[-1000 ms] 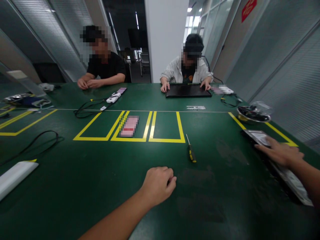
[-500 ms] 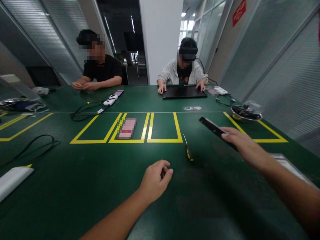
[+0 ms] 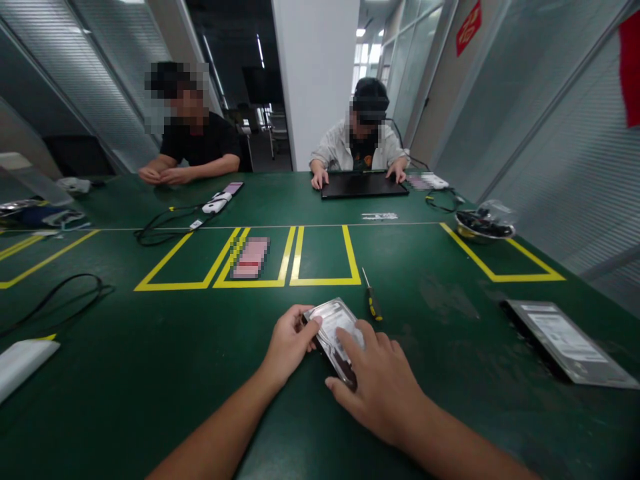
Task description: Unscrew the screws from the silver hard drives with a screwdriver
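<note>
A silver and black hard drive with a white label is tilted above the table in front of me, between my hands. My left hand grips its upper left corner, thumb on top and fingers curled beneath. Over its right side lies my right hand, index finger on the label and the other fingers along the far edge. The right thumb sticks out near the close corner, and the drive's right part is hidden under the hand. Just beyond them a yellow and black screwdriver lies on the table.
At the right lies a flat metal drive with a label. A bowl of dark parts stands behind it. Yellow tape frames mark the green table. Across it, one person presses on a black panel; another sits at the left.
My right hand has come from the right to the middle, bringing the flat dark object it held edge-on, seemingly this hard drive. My left hand, empty before, now grips the hard drive.
</note>
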`<action>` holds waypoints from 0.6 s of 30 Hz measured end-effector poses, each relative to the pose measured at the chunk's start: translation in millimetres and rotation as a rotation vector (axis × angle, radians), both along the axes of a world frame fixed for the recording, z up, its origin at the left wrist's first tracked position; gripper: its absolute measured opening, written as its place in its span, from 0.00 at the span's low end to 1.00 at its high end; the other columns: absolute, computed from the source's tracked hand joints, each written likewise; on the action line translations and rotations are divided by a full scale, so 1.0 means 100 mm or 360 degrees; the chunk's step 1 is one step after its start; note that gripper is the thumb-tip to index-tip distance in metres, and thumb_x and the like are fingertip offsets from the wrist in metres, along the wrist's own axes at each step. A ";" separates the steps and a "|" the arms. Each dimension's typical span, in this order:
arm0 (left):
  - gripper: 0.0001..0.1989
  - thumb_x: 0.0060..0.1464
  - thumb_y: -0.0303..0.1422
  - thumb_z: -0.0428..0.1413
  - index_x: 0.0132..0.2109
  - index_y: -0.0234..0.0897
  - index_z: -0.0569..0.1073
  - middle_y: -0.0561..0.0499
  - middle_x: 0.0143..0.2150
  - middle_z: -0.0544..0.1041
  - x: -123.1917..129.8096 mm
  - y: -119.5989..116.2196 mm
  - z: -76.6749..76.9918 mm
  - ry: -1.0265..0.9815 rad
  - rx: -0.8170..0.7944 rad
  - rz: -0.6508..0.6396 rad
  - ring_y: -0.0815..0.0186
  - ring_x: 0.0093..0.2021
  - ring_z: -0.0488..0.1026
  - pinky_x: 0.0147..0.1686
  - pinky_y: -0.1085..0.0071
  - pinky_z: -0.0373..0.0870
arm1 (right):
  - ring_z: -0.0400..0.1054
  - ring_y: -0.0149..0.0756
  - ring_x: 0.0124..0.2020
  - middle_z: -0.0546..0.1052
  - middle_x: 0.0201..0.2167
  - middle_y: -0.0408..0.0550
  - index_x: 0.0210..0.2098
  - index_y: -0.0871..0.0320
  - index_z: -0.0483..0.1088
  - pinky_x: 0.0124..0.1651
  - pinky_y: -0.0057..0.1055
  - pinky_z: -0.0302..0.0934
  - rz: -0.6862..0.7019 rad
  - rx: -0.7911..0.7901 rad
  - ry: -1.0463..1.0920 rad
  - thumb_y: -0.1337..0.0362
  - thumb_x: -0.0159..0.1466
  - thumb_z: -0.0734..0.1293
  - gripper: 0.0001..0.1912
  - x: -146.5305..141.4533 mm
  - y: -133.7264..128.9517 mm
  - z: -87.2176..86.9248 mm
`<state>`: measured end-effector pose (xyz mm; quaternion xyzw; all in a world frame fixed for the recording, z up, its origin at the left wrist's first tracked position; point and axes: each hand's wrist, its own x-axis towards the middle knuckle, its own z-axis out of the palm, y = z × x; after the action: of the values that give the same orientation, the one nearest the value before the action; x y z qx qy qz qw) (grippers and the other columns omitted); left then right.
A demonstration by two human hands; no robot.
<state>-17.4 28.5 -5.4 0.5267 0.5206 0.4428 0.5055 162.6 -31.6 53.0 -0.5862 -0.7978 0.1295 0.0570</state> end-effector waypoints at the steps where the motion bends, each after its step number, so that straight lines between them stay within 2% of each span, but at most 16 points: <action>1: 0.21 0.56 0.44 0.59 0.47 0.31 0.72 0.55 0.24 0.71 -0.01 0.01 -0.01 0.0069 0.0007 -0.0021 0.71 0.20 0.67 0.19 0.77 0.64 | 0.64 0.63 0.51 0.61 0.63 0.63 0.64 0.50 0.60 0.49 0.60 0.59 -0.0009 -0.0017 -0.0023 0.41 0.59 0.64 0.38 -0.01 -0.04 -0.03; 3: 0.18 0.58 0.43 0.56 0.48 0.33 0.73 0.53 0.28 0.74 -0.04 0.01 -0.03 0.0207 0.0056 -0.0069 0.68 0.24 0.70 0.22 0.75 0.66 | 0.63 0.67 0.53 0.58 0.66 0.63 0.67 0.50 0.57 0.49 0.62 0.59 -0.0014 -0.0056 -0.0049 0.38 0.55 0.65 0.45 -0.02 -0.12 -0.08; 6: 0.15 0.61 0.40 0.53 0.47 0.35 0.74 0.49 0.37 0.78 -0.05 0.02 0.01 0.0402 0.0183 -0.0154 0.64 0.34 0.74 0.32 0.72 0.70 | 0.62 0.70 0.56 0.54 0.69 0.63 0.69 0.51 0.52 0.51 0.64 0.60 0.0041 -0.0141 -0.0060 0.36 0.51 0.68 0.53 -0.05 -0.22 -0.12; 9: 0.13 0.61 0.37 0.52 0.45 0.36 0.77 0.47 0.42 0.77 -0.02 0.01 0.08 0.0700 0.0363 -0.0234 0.60 0.42 0.73 0.43 0.65 0.69 | 0.64 0.67 0.56 0.57 0.68 0.64 0.68 0.55 0.55 0.52 0.60 0.64 0.0125 -0.0146 -0.0132 0.40 0.54 0.68 0.49 -0.09 -0.28 -0.16; 12: 0.11 0.59 0.38 0.54 0.44 0.43 0.79 0.46 0.55 0.72 0.02 -0.01 0.12 0.1147 0.0456 -0.0153 0.49 0.58 0.61 0.56 0.50 0.59 | 0.69 0.65 0.52 0.63 0.64 0.67 0.65 0.59 0.62 0.49 0.56 0.69 0.0201 -0.0030 -0.0225 0.37 0.56 0.66 0.46 -0.12 -0.32 -0.23; 15: 0.10 0.58 0.40 0.56 0.44 0.48 0.80 0.49 0.64 0.64 0.04 -0.03 0.11 0.1412 0.0472 -0.0059 0.44 0.61 0.53 0.56 0.43 0.54 | 0.71 0.62 0.47 0.67 0.61 0.68 0.63 0.61 0.65 0.44 0.54 0.71 0.0233 0.0209 -0.0262 0.37 0.55 0.67 0.45 -0.14 -0.34 -0.31; 18: 0.12 0.57 0.40 0.57 0.47 0.48 0.78 0.48 0.64 0.63 0.04 -0.04 0.07 0.1447 0.0522 -0.0064 0.45 0.61 0.54 0.55 0.44 0.56 | 0.72 0.61 0.46 0.68 0.60 0.69 0.62 0.62 0.66 0.44 0.54 0.71 0.0214 0.0360 -0.0255 0.40 0.55 0.70 0.44 -0.16 -0.34 -0.37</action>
<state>-13.5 24.3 1.4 0.7496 0.6019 0.2339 0.1455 147.0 -65.8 15.9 -0.5296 -0.8467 -0.0048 0.0500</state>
